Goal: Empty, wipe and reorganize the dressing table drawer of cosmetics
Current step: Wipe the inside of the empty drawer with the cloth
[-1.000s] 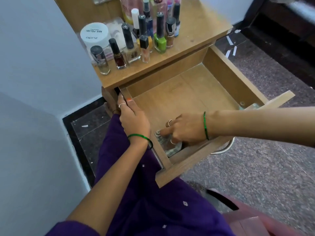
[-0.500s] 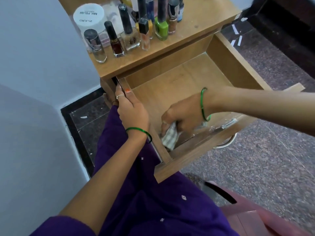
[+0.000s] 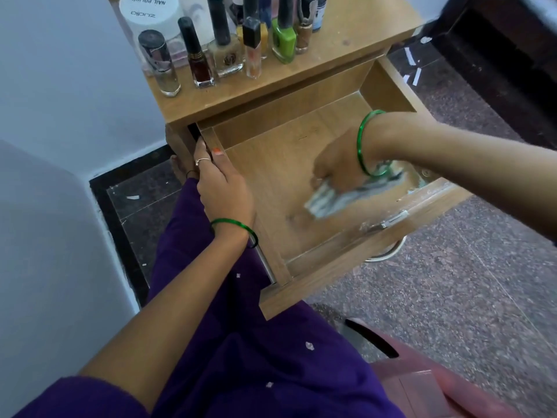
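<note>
While the drawer [image 3: 301, 164] stands pulled out of the dressing table [image 3: 346, 34], the right hand [image 3: 340, 167] is inside it and holds a checked cloth [image 3: 328, 200] with curled fingers, pressing it on the wooden bottom near the front wall. The cloth is blurred, so its pattern is not clear, but it lies under the hand and reaches toward the right side of the drawer. The left hand [image 3: 223, 188] grasps the left side wall of the drawer, with the thumb on the inner face and the fingers on the outer face. Each wrist carries a green bangle [image 3: 366, 143]. The cosmetics are on the table top: several nail polish bottles [image 3: 223, 40] stand upright in a group, and behind them is a white jar [image 3: 150, 13] with the words NAIL POLISH on its lid. The inner front wall of the drawer shows white marks. The person wears purple clothing [image 3: 256, 357] and sits near a pink chair [image 3: 422, 384].
</note>
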A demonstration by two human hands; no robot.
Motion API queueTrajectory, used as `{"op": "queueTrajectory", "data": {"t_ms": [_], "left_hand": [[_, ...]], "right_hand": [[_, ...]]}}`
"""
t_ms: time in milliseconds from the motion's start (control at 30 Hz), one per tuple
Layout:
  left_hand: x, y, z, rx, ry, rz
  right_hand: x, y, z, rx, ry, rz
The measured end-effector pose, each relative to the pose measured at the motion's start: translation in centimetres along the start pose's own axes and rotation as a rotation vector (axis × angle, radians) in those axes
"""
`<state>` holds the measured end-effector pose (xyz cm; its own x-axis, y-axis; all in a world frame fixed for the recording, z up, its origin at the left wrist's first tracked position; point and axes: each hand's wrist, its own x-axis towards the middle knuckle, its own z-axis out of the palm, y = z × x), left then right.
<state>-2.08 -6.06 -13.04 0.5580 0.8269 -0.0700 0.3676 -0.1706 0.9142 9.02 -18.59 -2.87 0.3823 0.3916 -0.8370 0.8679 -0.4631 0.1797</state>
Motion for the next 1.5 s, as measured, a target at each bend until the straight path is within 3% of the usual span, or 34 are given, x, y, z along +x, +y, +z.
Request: {"op": "queueTrajectory", "data": {"t_ms": [100,233,433,500,600,800,900,1033,1133,1200,1267,1367,1500], "left_hand": [[0.0,0.1,0.0,0.000,0.003,-0.008],[0.0,-0.1,0.0,-0.012,-0.001,0.009],[0.0,-0.5,0.1,-0.050,-0.001,0.024],[0.1,-0.5,0.1,-0.047,-0.006,0.023],[0.0,-0.3,0.0,-0.031,-0.014,0.019],[0.1,-0.1,-0.1,0.000,-0.019,0.013],[0.1,-0.1,0.1,-0.020,-0.018,0.007],[0.0,-0.3,0.0,-0.013,-0.019,-0.004],[-0.1,-0.1,-0.1,0.000,-0.015,-0.008],[-0.1,0.1,-0.1,0.010,-0.014,-0.015],[-0.2,0.2,-0.1,0.013,-0.013,-0.009],[-0.1,0.2,-0.1,0.009,-0.005,-0.004],[-0.1,0.1,-0.1,0.015,-0.003,-0.012]], "right_hand": [[1.7,-1.0,0.9,0.119,0.093,-0.117],[4.2,-3.5,3.3,0.182,-0.115,-0.290],[3.7,5.6,4.2,-0.173,-0.203,0.062],[2.0,5.0,2.8,-0.011,-0.077,0.090],[2.0,1.7,0.5,0.160,0.404,-0.122],[4.1,-3.5,3.0,-0.075,0.574,-0.476],[3.0,-0.7,5.3,-0.083,0.419,-0.471],[0.9,2.9,4.8,-0.156,0.084,-0.211],[-0.2,2.9,2.0,-0.138,0.166,-0.087],[0.6,1.2,0.6,-0.035,0.311,-0.157],[2.1,-1.9,0.3,0.040,0.314,-0.316],[3.7,-5.3,0.8,0.101,0.175,-0.512],[4.1,-5.7,1.6,0.276,-0.020,-0.540]]}}
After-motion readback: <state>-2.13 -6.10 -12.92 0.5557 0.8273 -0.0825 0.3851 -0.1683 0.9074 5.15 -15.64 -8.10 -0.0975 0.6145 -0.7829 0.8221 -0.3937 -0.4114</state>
